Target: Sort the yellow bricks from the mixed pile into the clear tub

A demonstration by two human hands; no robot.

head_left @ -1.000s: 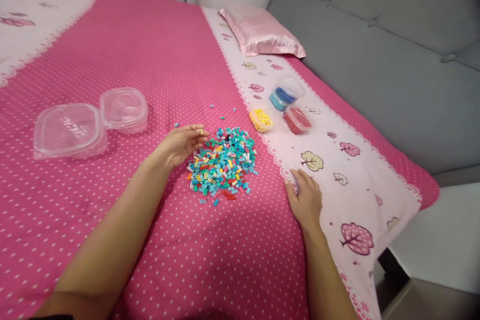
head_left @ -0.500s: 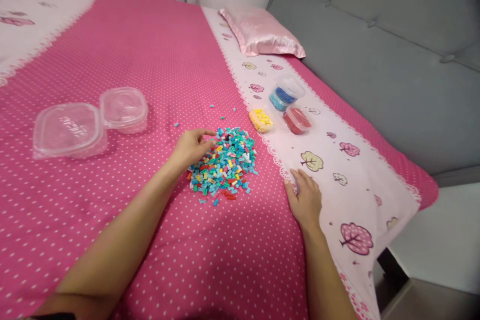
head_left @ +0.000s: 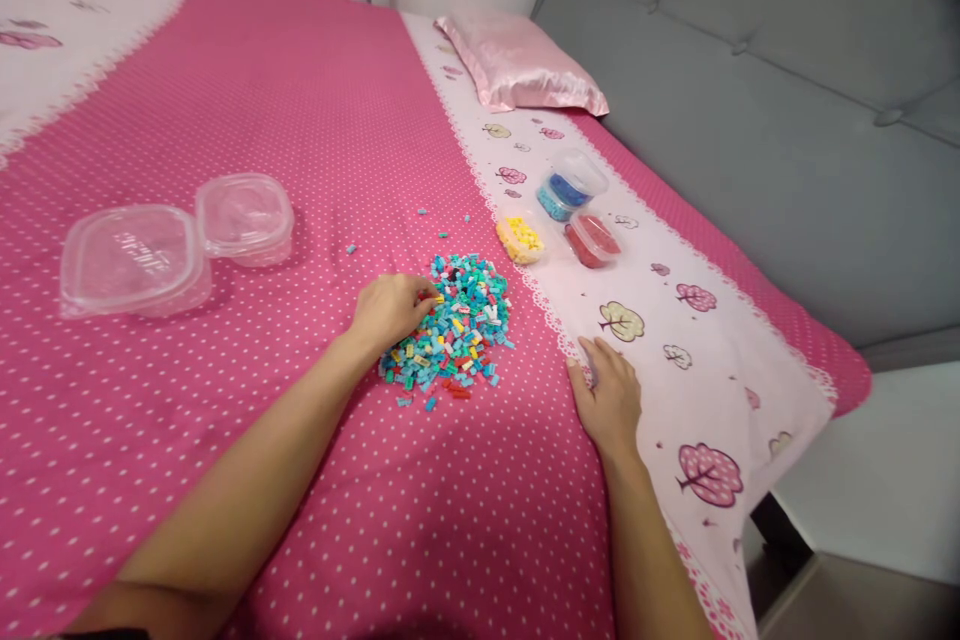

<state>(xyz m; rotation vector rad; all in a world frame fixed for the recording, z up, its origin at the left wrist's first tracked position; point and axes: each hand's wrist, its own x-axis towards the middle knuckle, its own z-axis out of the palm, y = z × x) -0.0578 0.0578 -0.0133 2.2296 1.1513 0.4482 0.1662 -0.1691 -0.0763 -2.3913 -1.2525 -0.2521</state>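
A loose heap of small toy building bricks, mostly turquoise with some yellow, red, white and green ones, lies on the pink dotted bedspread. My left hand is at the heap's left edge, fingers curled and thumb and index finger pinched on a yellow brick. The other fingertips are partly hidden. My right hand rests flat on the bedspread's lace border, right of the heap, fingers stretched out and holding nothing.
Clear tubs hold sorted bricks: a yellow tub, a red tub and blue tubs. Two clear lidded containers stand at the left. A few stray bricks lie beyond the heap. A pink pillow is near the grey headboard.
My left hand's fingers have drawn in from reaching over the heap's far edge to a pinch at the yellow brick. My right hand stays in place.
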